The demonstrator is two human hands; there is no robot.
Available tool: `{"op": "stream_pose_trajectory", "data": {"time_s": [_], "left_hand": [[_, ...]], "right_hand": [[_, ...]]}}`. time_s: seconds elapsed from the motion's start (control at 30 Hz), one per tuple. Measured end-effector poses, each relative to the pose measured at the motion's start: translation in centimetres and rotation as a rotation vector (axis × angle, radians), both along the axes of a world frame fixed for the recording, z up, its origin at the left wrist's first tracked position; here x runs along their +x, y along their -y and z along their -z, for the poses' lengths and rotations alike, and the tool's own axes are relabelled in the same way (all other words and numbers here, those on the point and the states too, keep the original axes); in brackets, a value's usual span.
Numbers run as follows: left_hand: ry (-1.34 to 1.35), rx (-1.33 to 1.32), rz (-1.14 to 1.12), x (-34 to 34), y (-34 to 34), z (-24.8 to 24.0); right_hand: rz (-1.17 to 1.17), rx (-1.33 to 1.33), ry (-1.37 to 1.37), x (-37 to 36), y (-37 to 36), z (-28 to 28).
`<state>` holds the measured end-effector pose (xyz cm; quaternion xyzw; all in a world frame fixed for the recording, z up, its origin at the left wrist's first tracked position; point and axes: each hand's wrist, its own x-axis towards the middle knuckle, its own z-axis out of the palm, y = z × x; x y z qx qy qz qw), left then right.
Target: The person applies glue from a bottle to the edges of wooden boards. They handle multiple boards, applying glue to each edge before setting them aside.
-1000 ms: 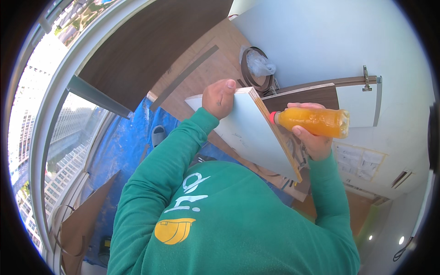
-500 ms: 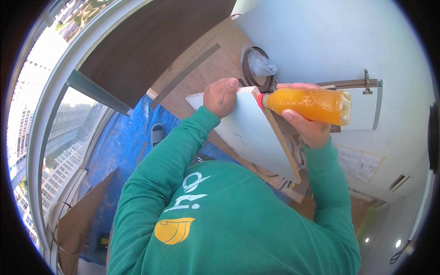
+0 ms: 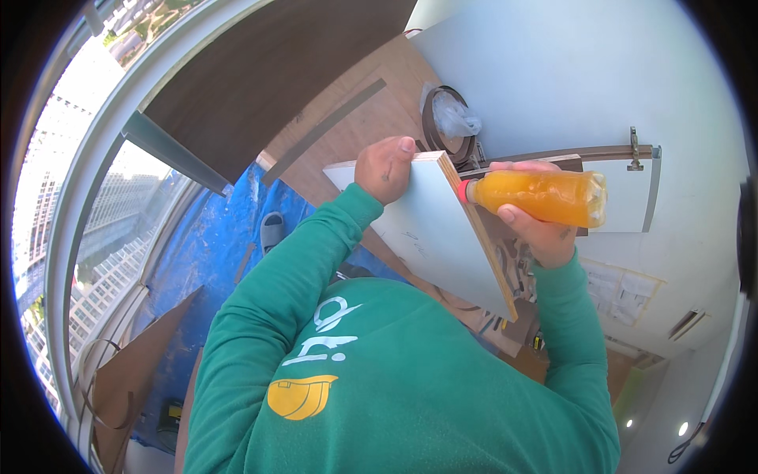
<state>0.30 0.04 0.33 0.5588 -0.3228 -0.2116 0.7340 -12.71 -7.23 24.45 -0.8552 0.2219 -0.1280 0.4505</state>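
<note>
My left hand (image 3: 386,169) grips the top corner of a white-faced plywood board (image 3: 430,229), which stands tilted in front of my chest. In my right hand (image 3: 539,234) I hold a plastic bottle of orange liquid (image 3: 541,197) lying sideways. Its red cap touches the board's bare plywood edge just below that top corner. Both my sleeves are green.
A roll of dark edge strip (image 3: 444,126) with a clear plastic bag on it lies on a brown wooden sheet beyond the board. A large white panel (image 3: 568,87) with a metal clamp (image 3: 633,148) is to the right. Blue tarp (image 3: 209,249), a grey sandal (image 3: 272,230) and windows are on the left.
The bottle slid up along the board's edge, then came back down a little. My left hand has stayed on the board's top corner.
</note>
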Motion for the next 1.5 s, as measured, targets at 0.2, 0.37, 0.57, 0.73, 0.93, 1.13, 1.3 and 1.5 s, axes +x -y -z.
{"op": "stream_pose_trajectory", "data": {"time_s": [0.2,0.37,0.57,0.73,0.93,1.13,1.3,1.5], "left_hand": [[-0.008,-0.03,-0.036,-0.4,0.3,0.2],[-0.081,-0.009,-0.031,-0.6,0.2,0.3],[-0.095,-0.014,-0.097,-1.2,0.2,0.5],[-0.092,-0.021,-0.148,-1.4,0.4,0.1],[-0.089,-0.005,-0.149,-1.4,0.3,-0.1],[-0.076,0.011,-0.15,-1.3,0.3,-0.1],[-0.076,0.009,-0.142,-1.3,0.2,0.0],[-0.072,0.006,-0.136,-1.3,0.0,0.1]], "right_hand": [[0.074,0.349,0.261,0.5,2.5,-0.5],[0.102,0.772,0.306,1.1,5.0,1.3],[0.15,0.896,0.202,2.1,6.7,3.6],[0.133,0.872,0.149,2.9,7.0,4.8],[0.106,0.744,0.101,3.0,7.3,4.7],[0.056,0.595,0.155,2.9,6.7,4.1],[-0.145,0.319,0.176,1.9,5.6,3.4],[-0.248,0.13,0.127,2.3,3.7,2.6]]}}
